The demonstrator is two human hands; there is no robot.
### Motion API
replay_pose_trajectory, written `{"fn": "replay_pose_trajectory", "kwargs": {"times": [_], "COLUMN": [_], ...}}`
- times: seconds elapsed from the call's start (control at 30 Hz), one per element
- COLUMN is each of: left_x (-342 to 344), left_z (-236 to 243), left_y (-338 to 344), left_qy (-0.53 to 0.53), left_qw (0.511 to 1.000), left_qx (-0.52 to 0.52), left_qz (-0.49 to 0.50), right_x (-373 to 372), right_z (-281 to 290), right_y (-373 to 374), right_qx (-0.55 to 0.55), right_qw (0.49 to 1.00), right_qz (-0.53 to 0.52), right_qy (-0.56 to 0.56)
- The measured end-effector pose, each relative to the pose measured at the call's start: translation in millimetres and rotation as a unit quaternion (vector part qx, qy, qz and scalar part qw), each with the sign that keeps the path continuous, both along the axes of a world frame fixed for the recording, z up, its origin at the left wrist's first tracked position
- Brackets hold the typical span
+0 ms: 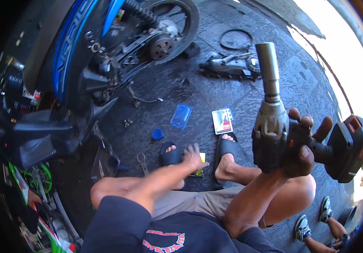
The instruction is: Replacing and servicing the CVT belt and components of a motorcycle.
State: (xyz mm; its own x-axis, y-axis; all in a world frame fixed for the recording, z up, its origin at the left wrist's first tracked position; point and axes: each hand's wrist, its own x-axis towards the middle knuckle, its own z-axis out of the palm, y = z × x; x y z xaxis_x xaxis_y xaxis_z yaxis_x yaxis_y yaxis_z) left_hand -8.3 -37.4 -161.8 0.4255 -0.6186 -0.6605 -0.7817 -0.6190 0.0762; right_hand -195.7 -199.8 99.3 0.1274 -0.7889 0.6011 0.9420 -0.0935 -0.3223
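Note:
My right hand (301, 154) is wrapped round the grip of a cordless impact wrench (271, 130), raised at the right. A long steel socket (268, 69) on the wrench points up, and its black battery (350, 147) juts out to the right. Low between my feet, my left hand (193, 156) is blurred, its fingers and thumb apart. Beside it a small yellow item (202, 157) shows, partly covered by the hand; whether they touch I cannot tell. Ahead on the floor lie a blue clear plastic case (181, 116), a printed card (222, 121) and a round blue cap (157, 134).
A blue scooter (74, 50) with its rear wheel (185, 25) and clutch drum (161, 47) exposed stands at upper left. A black cover (230, 66) and a drive belt (236, 39) lie beyond. A ring spanner (142, 163) is near my left foot. Other people appear at both lower sides.

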Motion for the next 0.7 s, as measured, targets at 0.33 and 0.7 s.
{"fn": "replay_pose_trajectory", "kwargs": {"times": [0.33, 0.7], "left_x": [-34, 103], "left_z": [-11, -53], "left_y": [-59, -133], "left_qy": [-0.020, -0.145], "left_qw": [0.936, 0.910], "left_qx": [-0.142, -0.187], "left_qz": [0.322, 0.340], "right_x": [-23, -9], "right_z": [-9, -13], "right_y": [-29, -35], "right_qx": [0.020, 0.085], "right_qw": [0.999, 0.994], "right_qz": [-0.024, -0.042], "right_qy": [0.013, 0.054]}}
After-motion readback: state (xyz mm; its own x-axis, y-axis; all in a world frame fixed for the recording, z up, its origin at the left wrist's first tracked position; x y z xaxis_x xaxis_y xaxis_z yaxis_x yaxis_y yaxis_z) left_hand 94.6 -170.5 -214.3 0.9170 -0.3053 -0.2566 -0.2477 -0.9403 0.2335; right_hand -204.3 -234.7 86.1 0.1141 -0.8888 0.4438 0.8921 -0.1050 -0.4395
